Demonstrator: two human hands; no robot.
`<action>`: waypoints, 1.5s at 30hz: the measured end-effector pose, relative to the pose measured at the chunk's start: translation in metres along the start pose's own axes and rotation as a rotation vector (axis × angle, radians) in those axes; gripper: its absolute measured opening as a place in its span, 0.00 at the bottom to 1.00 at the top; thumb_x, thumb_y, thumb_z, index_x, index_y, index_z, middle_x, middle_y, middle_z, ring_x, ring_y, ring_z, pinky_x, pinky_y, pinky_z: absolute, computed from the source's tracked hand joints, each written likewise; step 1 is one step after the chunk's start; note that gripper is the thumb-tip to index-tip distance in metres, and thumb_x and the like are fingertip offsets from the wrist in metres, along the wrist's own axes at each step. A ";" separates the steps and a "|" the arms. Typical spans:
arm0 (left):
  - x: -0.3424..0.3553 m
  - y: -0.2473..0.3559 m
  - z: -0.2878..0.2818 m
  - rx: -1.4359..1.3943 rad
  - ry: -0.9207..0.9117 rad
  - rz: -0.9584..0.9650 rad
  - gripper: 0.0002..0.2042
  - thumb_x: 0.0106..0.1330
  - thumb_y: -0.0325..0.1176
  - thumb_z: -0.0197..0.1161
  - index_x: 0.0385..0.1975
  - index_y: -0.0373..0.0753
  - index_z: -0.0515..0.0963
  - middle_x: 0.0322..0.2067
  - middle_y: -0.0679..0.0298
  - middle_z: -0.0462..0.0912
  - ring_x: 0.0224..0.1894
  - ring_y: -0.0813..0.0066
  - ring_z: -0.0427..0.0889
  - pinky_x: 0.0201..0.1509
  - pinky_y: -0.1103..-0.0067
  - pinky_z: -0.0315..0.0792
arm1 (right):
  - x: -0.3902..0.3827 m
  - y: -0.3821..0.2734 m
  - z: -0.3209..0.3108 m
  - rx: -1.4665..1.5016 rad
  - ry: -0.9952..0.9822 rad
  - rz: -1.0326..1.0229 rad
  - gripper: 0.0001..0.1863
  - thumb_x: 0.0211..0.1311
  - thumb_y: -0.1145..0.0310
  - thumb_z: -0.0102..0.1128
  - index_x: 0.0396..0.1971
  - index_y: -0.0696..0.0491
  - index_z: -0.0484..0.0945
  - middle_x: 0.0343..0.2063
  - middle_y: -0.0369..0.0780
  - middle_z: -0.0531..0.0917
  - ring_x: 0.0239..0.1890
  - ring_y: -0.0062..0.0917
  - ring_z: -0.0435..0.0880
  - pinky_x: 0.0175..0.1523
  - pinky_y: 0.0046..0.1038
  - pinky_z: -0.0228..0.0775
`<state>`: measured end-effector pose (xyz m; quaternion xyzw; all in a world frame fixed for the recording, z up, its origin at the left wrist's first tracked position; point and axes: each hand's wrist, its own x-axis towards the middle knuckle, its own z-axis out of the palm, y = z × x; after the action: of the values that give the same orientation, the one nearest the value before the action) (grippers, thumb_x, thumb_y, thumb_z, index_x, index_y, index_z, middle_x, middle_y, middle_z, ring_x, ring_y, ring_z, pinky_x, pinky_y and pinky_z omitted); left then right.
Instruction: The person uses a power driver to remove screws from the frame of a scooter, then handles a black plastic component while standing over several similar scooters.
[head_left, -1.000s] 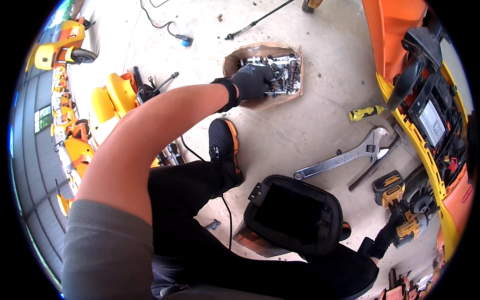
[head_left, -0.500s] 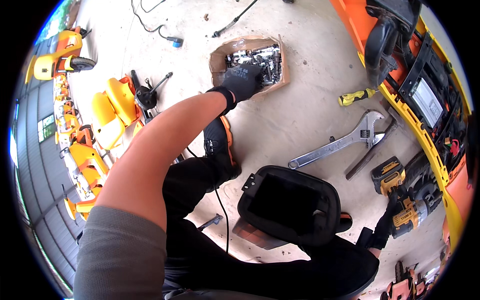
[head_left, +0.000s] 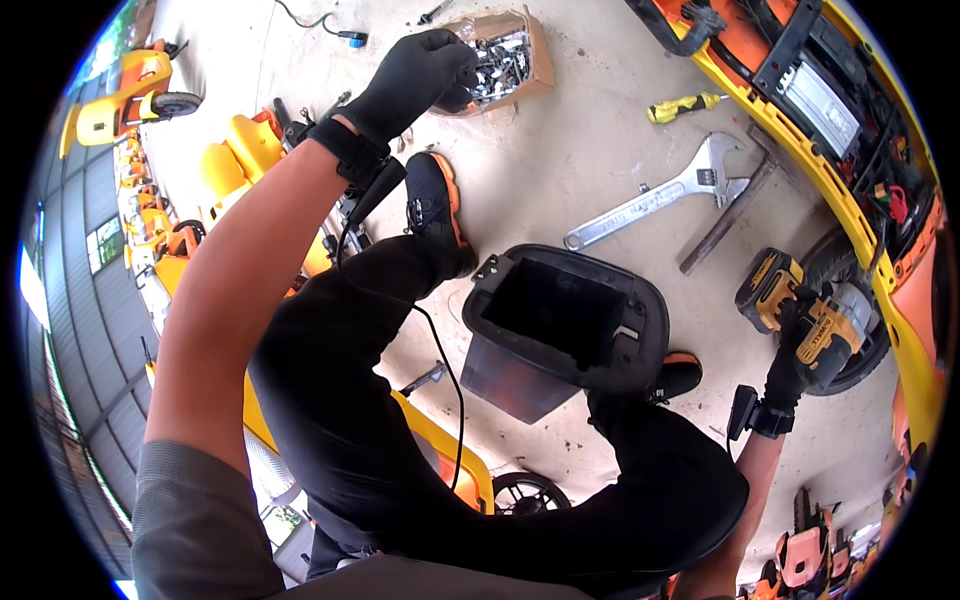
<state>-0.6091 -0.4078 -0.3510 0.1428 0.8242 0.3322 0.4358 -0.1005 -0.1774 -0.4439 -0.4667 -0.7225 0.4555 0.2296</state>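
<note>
My left hand (head_left: 420, 78), in a black glove, is at the near left side of an open cardboard box (head_left: 541, 50). Its fingers are curled; whatever they hold, if anything, is hidden. Small metal parts (head_left: 503, 68), dark and silver, fill the box. Low on the right, my gloved right hand (head_left: 787, 350) grips a yellow and black cordless impact wrench (head_left: 828, 338) by the handle, with its grey nose pointing away to the right beside a black tyre (head_left: 868, 365).
Between my legs stands an open black bin (head_left: 520, 385). A large adjustable wrench (head_left: 630, 212), a hammer (head_left: 725, 222) and a yellow-handled screwdriver (head_left: 680, 107) lie on the floor. An orange and yellow machine (head_left: 862, 215) flanks the right. Yellow parts (head_left: 240, 150) lie left; a cable hangs from my left wrist.
My left hand has come out of the box's metal parts, toward me and left, fingers curled. My right hand still grips the impact wrench, now turned differently. The whole view has shifted.
</note>
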 end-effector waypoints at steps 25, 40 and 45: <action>-0.331 0.198 0.176 -0.203 -0.235 0.266 0.09 0.65 0.27 0.60 0.42 0.32 0.75 0.29 0.63 0.78 0.30 0.78 0.78 0.32 0.81 0.73 | -0.075 -0.308 -0.204 -0.087 -0.424 0.289 0.24 0.67 0.73 0.50 0.62 0.58 0.63 0.49 0.45 0.77 0.50 0.29 0.79 0.55 0.28 0.75; -0.420 0.320 0.063 0.097 -0.366 -0.181 0.13 0.64 0.21 0.56 0.48 0.31 0.75 0.34 0.67 0.77 0.34 0.84 0.76 0.38 0.85 0.71 | -0.125 -0.449 -0.269 0.097 -0.316 0.229 0.20 0.60 0.73 0.61 0.52 0.57 0.73 0.44 0.40 0.81 0.43 0.24 0.81 0.45 0.25 0.76; -0.436 0.333 0.017 0.302 -0.398 -0.124 0.11 0.69 0.27 0.53 0.47 0.32 0.75 0.30 0.68 0.75 0.32 0.83 0.74 0.37 0.84 0.69 | -0.145 -0.467 -0.287 0.188 -0.154 0.230 0.21 0.58 0.72 0.62 0.52 0.58 0.73 0.43 0.40 0.80 0.43 0.24 0.80 0.46 0.26 0.74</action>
<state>-0.3608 -0.3837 0.1375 0.2180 0.7698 0.1436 0.5825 -0.0338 -0.2483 0.1149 -0.4863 -0.6341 0.5788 0.1623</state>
